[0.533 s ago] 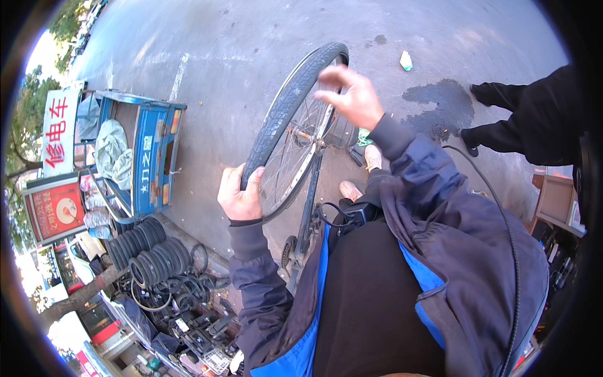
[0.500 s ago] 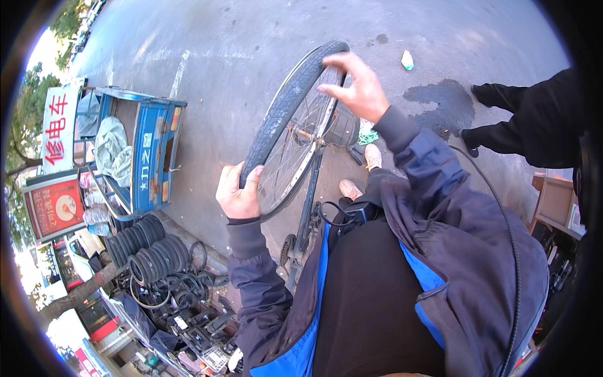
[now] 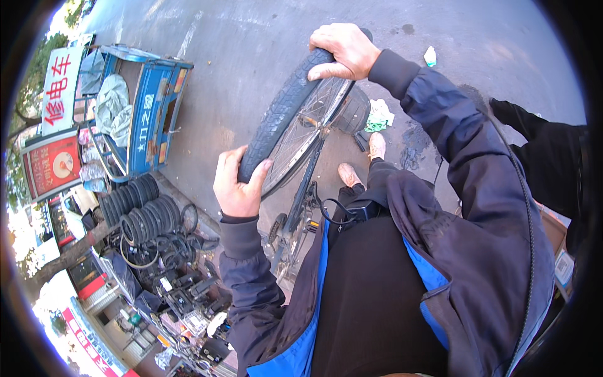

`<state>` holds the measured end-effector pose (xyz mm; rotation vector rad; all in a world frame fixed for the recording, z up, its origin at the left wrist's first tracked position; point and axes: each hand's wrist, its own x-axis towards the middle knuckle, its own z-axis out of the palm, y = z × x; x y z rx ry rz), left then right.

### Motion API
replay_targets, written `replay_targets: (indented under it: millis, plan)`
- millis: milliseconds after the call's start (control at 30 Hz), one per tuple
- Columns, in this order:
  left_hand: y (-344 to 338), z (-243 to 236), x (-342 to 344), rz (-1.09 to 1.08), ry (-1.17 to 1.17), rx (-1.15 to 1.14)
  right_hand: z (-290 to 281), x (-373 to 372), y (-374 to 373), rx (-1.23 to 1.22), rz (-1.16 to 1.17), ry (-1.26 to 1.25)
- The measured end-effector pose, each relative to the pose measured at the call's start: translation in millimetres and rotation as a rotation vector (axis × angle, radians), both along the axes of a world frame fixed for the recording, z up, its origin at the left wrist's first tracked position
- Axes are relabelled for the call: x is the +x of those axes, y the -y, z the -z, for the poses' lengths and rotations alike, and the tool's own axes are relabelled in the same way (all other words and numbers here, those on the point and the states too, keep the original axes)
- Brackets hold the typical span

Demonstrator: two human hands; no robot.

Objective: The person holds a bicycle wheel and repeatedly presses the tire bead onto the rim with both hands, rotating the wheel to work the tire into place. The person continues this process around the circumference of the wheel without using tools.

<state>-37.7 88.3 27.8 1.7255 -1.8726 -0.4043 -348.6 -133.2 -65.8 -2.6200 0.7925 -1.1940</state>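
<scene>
A bicycle tire (image 3: 286,103) with a dark tread runs diagonally on a spoked wheel, whose pale rim and hub (image 3: 323,131) show beside it, above the dark bicycle frame (image 3: 301,195). My right hand (image 3: 344,51) is wrapped over the tire near its top, fingers bent over the far side and thumb across the tread. My left hand (image 3: 242,185) grips the tire lower down on the left, thumb and fingers either side of it. Behind the wheel is a dark mesh basket (image 3: 352,113).
A blue cargo tricycle (image 3: 151,122) with signboards (image 3: 59,88) stands left, above stacked tires (image 3: 147,217) and jumbled dark parts. A person in black (image 3: 553,169) is at right. My feet (image 3: 377,144) are on the pavement near a white-green cloth (image 3: 379,115) and wet patch (image 3: 414,147).
My right hand has risen along the tire and closed over it. My left hand and the wheel sit somewhat higher in view. The person at right appears lower, and the surroundings have shifted.
</scene>
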Motion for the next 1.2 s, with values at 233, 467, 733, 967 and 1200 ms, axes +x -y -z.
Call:
replay_targets:
  millis: [233,467,733,967,1200]
  plan:
    - [41,6,-42,-0.009,0.175,-0.177,-3,9,25,0.148,-0.132,-0.122]
    - [51,-3,-34,0.029,0.121,-0.068,-8,-2,3,0.1,-0.064,-0.035]
    - [56,-4,-22,-0.002,-0.021,0.054,-8,8,-1,0.1,0.035,0.068]
    - [55,-2,-19,-0.04,-0.06,0.113,-29,18,13,0.371,-0.006,-0.03]
    - [31,-1,-38,-0.055,-0.029,0.079,-13,9,-8,0.33,0.122,0.183]
